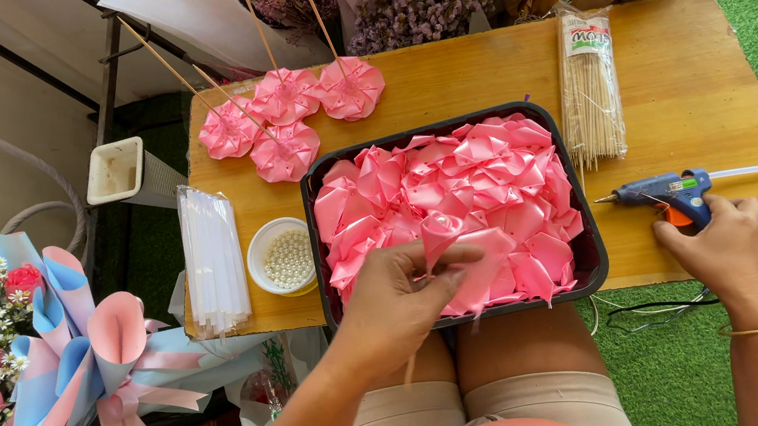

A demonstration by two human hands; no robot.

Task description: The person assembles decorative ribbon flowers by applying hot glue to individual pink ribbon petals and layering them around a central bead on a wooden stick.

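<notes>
Left hand (397, 291) pinches a folded pink ribbon piece (456, 250) over the black tray (594, 252) at the table's front edge, right hand (725, 245) closed around blue glue gun (665, 193) near right edge, clear skewer pack (588, 87) with green-red label behind.

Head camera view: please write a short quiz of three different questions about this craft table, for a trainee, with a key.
1. True or false: the right hand rests on the blue glue gun.
2. What does the left hand pinch in its fingers?
A. a pearl bead
B. a folded pink ribbon piece
C. a white sleeve
3. Fill in: the small white bowl holds ____.

Key:
1. True.
2. B, over the black tray of pink ribbon petals.
3. Pearl beads.
</notes>
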